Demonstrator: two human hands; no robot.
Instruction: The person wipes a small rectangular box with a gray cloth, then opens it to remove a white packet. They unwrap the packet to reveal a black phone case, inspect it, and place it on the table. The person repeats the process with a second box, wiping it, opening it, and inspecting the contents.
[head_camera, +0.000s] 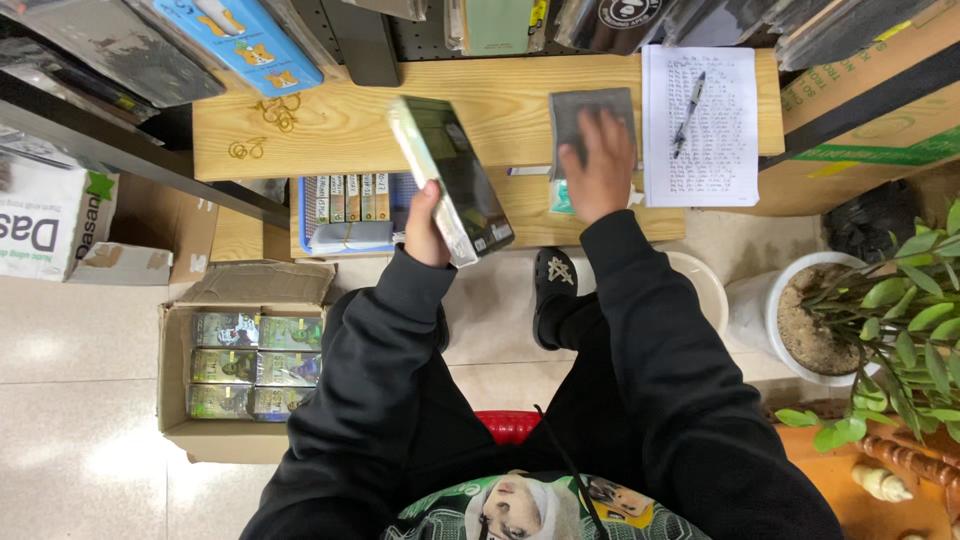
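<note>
A dark, pale-edged flat package (452, 180) is held above the wooden bench (340, 120). Green packets are stacked in an open cardboard box (240, 438) on the floor. A white carton (45, 220) is seen at far left.

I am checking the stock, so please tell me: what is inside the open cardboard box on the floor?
The open cardboard box holds green packs in two columns and three rows. Only this top layer shows; anything beneath it is covered.

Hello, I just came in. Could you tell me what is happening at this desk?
A person in a black sweater sits at a wooden table. The left hand holds up a dark flat box, tilted above the table edge. The right hand rests flat on a grey cloth lying on the table. Beside it lies a sheet of paper with a pen on top. On the floor stands an open cardboard box of similar packs.
</note>
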